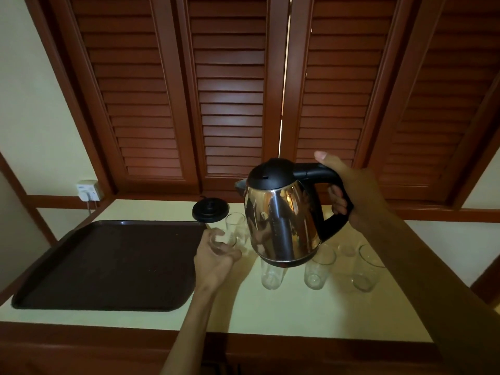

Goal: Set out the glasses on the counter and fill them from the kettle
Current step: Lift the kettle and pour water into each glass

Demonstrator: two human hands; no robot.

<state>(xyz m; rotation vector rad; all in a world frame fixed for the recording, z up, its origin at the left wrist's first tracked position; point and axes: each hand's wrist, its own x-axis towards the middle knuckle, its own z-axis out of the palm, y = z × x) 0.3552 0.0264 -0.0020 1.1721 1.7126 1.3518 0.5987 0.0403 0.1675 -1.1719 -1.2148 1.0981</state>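
Hanging in the air above the bench (284, 315), the steel kettle (281, 223) is held by its black handle, spout pointing to 9 o'clock and lid closed. Of the two hands, the right hand (349, 190) is wrapped round that handle, fingers curled through the loop and thumb raised along the top. The left hand (216, 255), at 8 o'clock from the kettle, grips a clear glass (226, 238) that it holds tilted just off the kettle's side; the hands are apart, each clamped on its own thing.

A second glass (238, 226) stands right behind the held one, at 9 o'clock from the kettle body. Below the kettle's base, at 6 o'clock, one glass (270, 277) is partly hidden by it. Further glasses stand in a loose row toward 4 o'clock: one (318, 269) just beside the kettle's base, one (366, 269) nearer the bench's right edge, and a fainter one (346, 249) behind and between them, hard to make out. Whether any of them holds water cannot be told.

At 10 o'clock from the kettle its round black power base (209, 211) sits near the back of the bench. A dark brown tray (108, 263) fills the bench's left part, at 8 o'clock. A wall socket (88, 190) with a plug is at 9 o'clock on the wall, and wooden louvred shutters (230, 90) rise behind at 12 o'clock.
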